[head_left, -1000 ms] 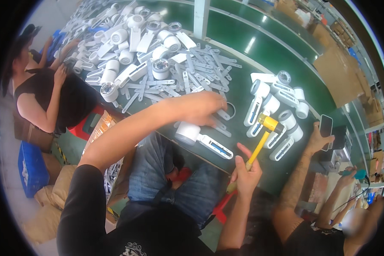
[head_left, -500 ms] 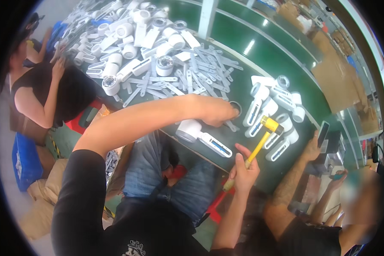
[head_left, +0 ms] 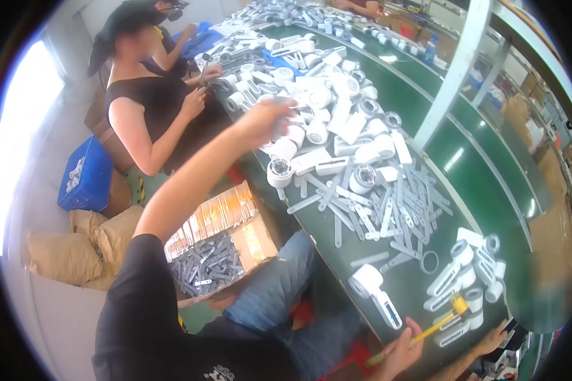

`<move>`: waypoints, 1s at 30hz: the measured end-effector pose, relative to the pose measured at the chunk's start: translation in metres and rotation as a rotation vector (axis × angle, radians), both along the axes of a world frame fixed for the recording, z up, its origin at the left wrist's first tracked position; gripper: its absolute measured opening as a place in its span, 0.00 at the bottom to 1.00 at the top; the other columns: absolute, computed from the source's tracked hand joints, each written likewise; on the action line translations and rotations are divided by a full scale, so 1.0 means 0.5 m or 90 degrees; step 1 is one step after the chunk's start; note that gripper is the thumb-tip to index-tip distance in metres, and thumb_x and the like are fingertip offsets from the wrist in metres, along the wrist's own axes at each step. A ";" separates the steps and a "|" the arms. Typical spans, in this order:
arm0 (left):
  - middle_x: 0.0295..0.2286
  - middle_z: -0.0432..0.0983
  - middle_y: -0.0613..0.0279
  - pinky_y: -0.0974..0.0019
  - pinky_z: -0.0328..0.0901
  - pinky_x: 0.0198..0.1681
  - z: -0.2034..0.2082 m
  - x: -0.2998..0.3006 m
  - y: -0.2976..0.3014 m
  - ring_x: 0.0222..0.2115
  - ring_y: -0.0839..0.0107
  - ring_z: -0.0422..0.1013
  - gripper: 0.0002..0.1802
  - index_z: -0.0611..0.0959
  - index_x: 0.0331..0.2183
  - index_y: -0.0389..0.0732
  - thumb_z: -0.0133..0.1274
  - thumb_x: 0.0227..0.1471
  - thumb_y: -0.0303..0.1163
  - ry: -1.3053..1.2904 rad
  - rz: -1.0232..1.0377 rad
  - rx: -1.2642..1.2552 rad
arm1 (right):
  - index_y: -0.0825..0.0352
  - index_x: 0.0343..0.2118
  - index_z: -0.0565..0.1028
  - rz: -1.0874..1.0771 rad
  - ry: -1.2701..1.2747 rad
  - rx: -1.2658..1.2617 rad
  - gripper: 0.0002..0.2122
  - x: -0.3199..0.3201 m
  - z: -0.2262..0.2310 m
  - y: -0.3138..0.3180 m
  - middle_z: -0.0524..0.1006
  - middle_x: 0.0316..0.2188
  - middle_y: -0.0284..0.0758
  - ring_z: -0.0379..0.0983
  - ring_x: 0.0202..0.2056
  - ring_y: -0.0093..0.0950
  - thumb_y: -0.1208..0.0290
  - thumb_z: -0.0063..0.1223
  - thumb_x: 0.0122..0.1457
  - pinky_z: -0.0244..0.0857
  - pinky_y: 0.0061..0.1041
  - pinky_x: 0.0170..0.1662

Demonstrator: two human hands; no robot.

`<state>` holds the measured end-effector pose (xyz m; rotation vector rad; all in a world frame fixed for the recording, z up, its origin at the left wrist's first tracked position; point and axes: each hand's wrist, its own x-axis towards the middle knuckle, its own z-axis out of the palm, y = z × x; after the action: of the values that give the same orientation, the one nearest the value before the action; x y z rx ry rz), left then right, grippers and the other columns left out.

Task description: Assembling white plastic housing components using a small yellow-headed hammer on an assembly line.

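My right hand (head_left: 401, 350) is closed round the handle of a yellow hammer (head_left: 436, 326) at the table's near edge. Close to it lies a single white plastic part (head_left: 376, 292) with a round head and a slotted handle. Stretched far out, my left hand (head_left: 267, 122) is over the near side of a big pile of white round-headed parts (head_left: 318, 132). Its fingers are smeared by motion, so I cannot make out whether they hold anything. Grey flat strips (head_left: 388, 209) lie heaped beside the pile, with a loose grey ring (head_left: 429, 261) near them.
More white parts (head_left: 464, 270) are grouped at the right, with a co-worker's hand (head_left: 489, 340) beside them. A cardboard box (head_left: 260, 238) of grey strips stands left of my legs. Another person (head_left: 149, 108) sits at the far left. A metal post (head_left: 454, 76) rises behind the table.
The view has swung left. My left hand has gone from beside the grey ring to the white pile. My right hand still grips the hammer.
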<state>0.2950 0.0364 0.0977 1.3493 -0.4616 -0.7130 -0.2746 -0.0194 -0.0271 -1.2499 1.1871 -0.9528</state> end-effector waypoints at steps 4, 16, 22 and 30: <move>0.25 0.69 0.69 0.74 0.55 0.17 -0.061 0.307 0.040 0.21 0.79 0.63 0.06 0.77 0.36 0.39 0.57 0.62 0.29 0.127 0.136 0.070 | 0.73 0.48 0.79 -0.036 0.069 -0.007 0.10 0.039 0.060 0.016 0.68 0.14 0.29 0.58 0.12 0.18 0.76 0.53 0.68 0.54 0.18 0.17; 0.43 0.80 0.51 0.57 0.68 0.50 -0.051 0.506 -0.064 0.42 0.62 0.74 0.38 0.80 0.53 0.31 0.59 0.58 0.57 -0.619 0.337 0.325 | 0.74 0.48 0.76 -0.090 0.071 -0.011 0.10 0.032 0.007 -0.001 0.78 0.28 0.37 0.60 0.11 0.16 0.77 0.51 0.67 0.54 0.17 0.13; 0.41 0.81 0.56 0.60 0.72 0.47 -0.012 -0.028 0.000 0.42 0.59 0.78 0.13 0.85 0.44 0.42 0.63 0.55 0.28 -0.842 -0.218 0.108 | 0.75 0.49 0.76 -0.029 0.066 -0.008 0.11 0.031 0.006 0.001 0.81 0.41 0.42 0.62 0.12 0.16 0.79 0.50 0.66 0.55 0.16 0.15; 0.42 0.76 0.54 0.54 0.72 0.47 -0.106 -0.198 0.012 0.44 0.51 0.75 0.17 0.80 0.43 0.41 0.63 0.51 0.34 -0.936 -0.343 0.243 | 0.74 0.49 0.76 -0.019 0.034 -0.018 0.11 0.025 0.018 0.010 0.82 0.40 0.40 0.62 0.12 0.15 0.77 0.51 0.67 0.56 0.16 0.14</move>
<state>0.1957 0.0422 0.0445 1.9901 -1.9767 -0.0763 -0.2623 -0.0143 -0.0182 -1.2904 1.2400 -0.9669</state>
